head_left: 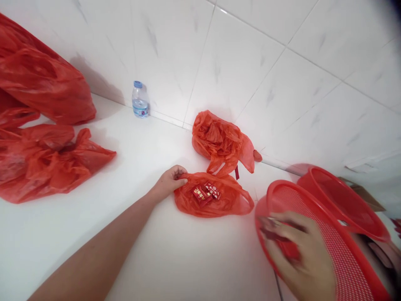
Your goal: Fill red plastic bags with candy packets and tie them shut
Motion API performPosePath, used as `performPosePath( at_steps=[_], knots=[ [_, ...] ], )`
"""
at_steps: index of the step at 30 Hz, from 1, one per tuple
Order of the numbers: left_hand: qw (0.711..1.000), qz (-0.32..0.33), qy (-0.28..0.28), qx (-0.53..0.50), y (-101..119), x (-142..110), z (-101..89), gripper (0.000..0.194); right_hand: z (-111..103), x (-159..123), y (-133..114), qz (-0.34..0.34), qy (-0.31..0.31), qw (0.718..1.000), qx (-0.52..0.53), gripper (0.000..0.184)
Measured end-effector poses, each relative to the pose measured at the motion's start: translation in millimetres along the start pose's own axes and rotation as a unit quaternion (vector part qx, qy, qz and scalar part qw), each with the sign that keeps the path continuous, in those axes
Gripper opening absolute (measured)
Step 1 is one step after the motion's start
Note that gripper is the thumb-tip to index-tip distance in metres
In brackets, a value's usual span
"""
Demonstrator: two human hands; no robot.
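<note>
With left hand point(168, 183), pinching the edge of a red bag point(230, 205) holding small packets point(202, 195); with right hand point(305, 248), clutching blurred red contents point(290, 250) over a mesh basket point(346, 263).

My thin red plastic bag point(228, 205) is lying open on the tabletop point(194, 255); printed red packets point(200, 195) are resting inside, and I'm holding a blurred red item point(290, 251).

1 head view | faces forward-down | close above white surface point(194, 255)
</note>
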State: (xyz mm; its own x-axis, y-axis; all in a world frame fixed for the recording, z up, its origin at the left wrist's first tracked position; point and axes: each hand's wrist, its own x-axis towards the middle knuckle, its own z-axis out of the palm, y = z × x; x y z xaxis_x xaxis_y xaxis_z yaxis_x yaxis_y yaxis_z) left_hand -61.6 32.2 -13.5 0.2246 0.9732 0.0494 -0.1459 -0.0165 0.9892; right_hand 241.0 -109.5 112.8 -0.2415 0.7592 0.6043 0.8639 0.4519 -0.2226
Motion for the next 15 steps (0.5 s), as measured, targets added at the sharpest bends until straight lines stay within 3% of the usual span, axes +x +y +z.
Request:
performPosePath(
  at_steps=[3,6,11,15],
  knots=[
    [1.000,0.003,0.004,-0.004,0.8,-1.0,1.1,0.022,55.7,9.6,-19.9,0.009,-0.087,0.996,0.034,0.014],
    [1.000,0.004,0.005,0.001,1.0,-0.9,1.8,0.022,95.7,21.3,-17.5,0.025,-0.117,0.992,0.046,0.010],
    [1.000,0.003,-0.006,-0.016,-1.3,1.8,0.4,0.022,129.1,37.7,-3.9,0.073,-0.146,0.986,0.034,0.014],
    [0.999,0.003,-0.008,-0.033,-0.9,2.4,-0.4,0.023,149.8,40.6,6.3,0.103,-0.159,0.980,0.059,0.035]
  ],
)
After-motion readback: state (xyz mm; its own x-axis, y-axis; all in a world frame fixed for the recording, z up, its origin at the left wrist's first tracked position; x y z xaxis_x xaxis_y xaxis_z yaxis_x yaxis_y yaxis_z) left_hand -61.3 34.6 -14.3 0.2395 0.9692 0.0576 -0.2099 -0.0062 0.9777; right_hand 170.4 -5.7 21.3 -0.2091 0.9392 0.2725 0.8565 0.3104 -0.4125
